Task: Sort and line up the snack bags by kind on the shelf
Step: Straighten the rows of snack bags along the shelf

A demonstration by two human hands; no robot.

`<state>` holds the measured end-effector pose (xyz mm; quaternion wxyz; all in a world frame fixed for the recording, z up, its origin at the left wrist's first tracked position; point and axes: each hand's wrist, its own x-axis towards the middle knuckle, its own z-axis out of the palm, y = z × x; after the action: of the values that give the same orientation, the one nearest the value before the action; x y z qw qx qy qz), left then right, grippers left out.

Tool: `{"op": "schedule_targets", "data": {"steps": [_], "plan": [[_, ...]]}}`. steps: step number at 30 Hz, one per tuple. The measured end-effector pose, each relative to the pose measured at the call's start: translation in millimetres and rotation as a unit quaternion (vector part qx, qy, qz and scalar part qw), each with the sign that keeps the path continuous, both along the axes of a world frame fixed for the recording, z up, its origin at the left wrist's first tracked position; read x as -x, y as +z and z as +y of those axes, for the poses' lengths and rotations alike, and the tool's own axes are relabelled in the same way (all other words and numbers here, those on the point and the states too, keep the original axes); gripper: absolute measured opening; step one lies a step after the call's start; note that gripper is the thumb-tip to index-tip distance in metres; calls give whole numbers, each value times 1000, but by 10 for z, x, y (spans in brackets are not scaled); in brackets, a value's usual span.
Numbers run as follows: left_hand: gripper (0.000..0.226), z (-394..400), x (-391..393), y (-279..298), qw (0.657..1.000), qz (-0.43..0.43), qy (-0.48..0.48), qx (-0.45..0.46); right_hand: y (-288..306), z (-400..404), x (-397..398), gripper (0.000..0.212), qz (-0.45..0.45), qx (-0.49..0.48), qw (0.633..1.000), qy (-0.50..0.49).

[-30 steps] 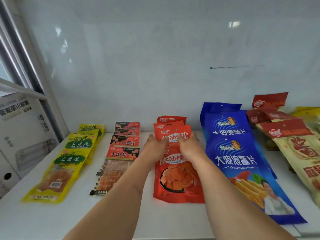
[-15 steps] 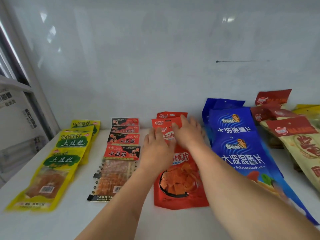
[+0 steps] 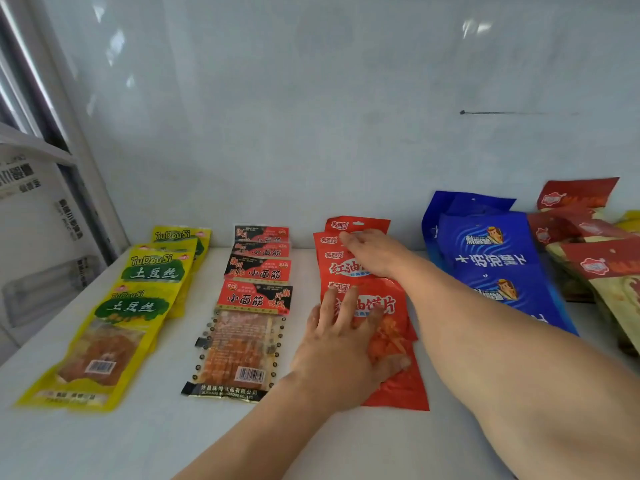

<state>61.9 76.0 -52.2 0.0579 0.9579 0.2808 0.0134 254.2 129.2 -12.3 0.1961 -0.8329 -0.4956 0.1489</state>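
Observation:
Several orange-red snack bags (image 3: 398, 386) lie overlapped in a column at the middle of the white shelf (image 3: 104, 445). My left hand (image 3: 341, 344) presses flat on the front bag, fingers spread. Farther back, my right hand (image 3: 375, 252) rests with straight fingers on the rear bags of the same column. To the left run a column of yellow bags (image 3: 138, 299) and a column of red-and-black bags (image 3: 254, 299). Blue bags (image 3: 491, 258) lie overlapped on the right of my right arm.
Dark red and beige bags (image 3: 599, 265) lie piled loosely at the far right. The shelf's white back wall (image 3: 311, 133) stands just behind the rows. A grey frame post (image 3: 79, 161) and a cardboard box (image 3: 38, 216) are at the left.
My left hand slid toward me onto the front orange-red bag. My right hand reached farther back onto the rear bags. The camera view shifted slightly.

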Motion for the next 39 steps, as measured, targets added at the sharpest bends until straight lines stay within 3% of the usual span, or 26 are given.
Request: {"op": "schedule_targets", "data": {"steps": [5, 10, 15, 23, 29, 34, 39], "plan": [[84, 25, -44, -42, 1000, -1, 6, -4, 19, -35, -10, 82, 56, 10, 998, 3], [82, 52, -55, -64, 999, -1, 17, 43, 12, -59, 18, 90, 27, 45, 998, 18], [80, 59, -53, -67, 998, 4, 15, 56, -94, -74, -13, 81, 3, 58, 998, 19], [79, 71, -51, -93, 998, 0, 11, 56, -159, -63, 11, 96, -44, 69, 997, 7], [78, 61, -42, -40, 998, 6, 12, 53, -119, -105, 35, 103, -26, 31, 999, -12], [79, 46, -58, 43, 998, 12, 22, 62, 227, -381, 104, 72, -55, -19, 998, 0], [87, -7, -121, 226, 996, 22, 62, 65, 613, -1000, 72, 67, -15, -111, 993, 41]]}}
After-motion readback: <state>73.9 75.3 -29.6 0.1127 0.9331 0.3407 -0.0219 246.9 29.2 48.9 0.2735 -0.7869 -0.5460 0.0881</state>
